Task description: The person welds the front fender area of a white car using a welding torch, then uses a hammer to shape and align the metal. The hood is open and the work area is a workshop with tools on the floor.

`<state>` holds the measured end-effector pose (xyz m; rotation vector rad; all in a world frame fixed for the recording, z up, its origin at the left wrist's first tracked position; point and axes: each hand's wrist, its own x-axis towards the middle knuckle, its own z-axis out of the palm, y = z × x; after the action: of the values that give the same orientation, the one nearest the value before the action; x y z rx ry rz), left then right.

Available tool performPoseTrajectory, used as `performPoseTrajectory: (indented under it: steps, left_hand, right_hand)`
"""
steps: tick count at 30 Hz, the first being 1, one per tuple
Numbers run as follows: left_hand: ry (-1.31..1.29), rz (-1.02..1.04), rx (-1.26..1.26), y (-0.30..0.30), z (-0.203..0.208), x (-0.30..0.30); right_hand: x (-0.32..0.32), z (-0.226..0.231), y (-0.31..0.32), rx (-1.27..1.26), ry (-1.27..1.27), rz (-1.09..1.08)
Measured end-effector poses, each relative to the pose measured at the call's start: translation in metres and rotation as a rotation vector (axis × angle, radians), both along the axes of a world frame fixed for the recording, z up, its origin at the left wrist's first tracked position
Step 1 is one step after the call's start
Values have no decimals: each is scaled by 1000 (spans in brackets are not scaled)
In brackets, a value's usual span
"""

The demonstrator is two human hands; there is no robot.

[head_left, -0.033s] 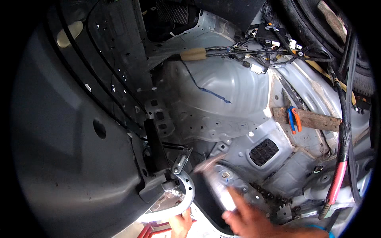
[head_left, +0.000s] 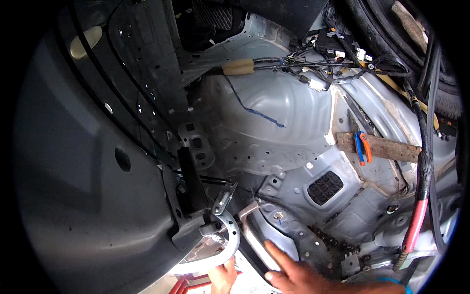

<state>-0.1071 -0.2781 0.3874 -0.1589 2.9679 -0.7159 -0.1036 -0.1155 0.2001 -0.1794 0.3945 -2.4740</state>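
Note:
A hammer (head_left: 259, 239) with a metal shaft is gripped in my right hand (head_left: 301, 275), closed around its lower part with the index finger stretched along it. The hammer's head lies low beside a curved metal hinge arm (head_left: 234, 237), near the dark gap next to the grey body panel; whether it touches anything I cannot tell. Below that hinge arm, my left hand (head_left: 223, 278) is closed against its underside, its fingertips partly hidden behind the metal. A black bracket with a bolt (head_left: 210, 228) sits at the hinge arm's upper end.
Blue-and-orange pliers (head_left: 363, 147) lie across a wooden strip (head_left: 391, 148) on the right. Bundled wires (head_left: 338, 63) run along the far side. A black cable with a red sleeve (head_left: 416, 225) hangs at right. The large grey panel (head_left: 98, 196) fills the left.
The hammer has swung slightly down and left with my right hand, and its blur is gone. My left hand has stayed in place at the hinge arm.

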Motion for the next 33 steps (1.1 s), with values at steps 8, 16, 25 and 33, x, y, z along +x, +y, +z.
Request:
performPoseTrajectory:
  steps: [8, 16, 25, 33]
  left_hand:
    - [15, 22, 48, -10, 0, 1]
    - [-101, 66, 18, -18, 9, 10]
    - [-30, 189, 49, 0, 2, 4]
    - [-35, 329, 41, 2, 7, 10]
  right_hand:
    - [-20, -12, 10, 49, -169, 236]
    - [-10, -16, -1, 70, -154, 57]
    - [-7, -10, -4, 163, -113, 77]
    - [3, -7, -20, 99, -57, -171]
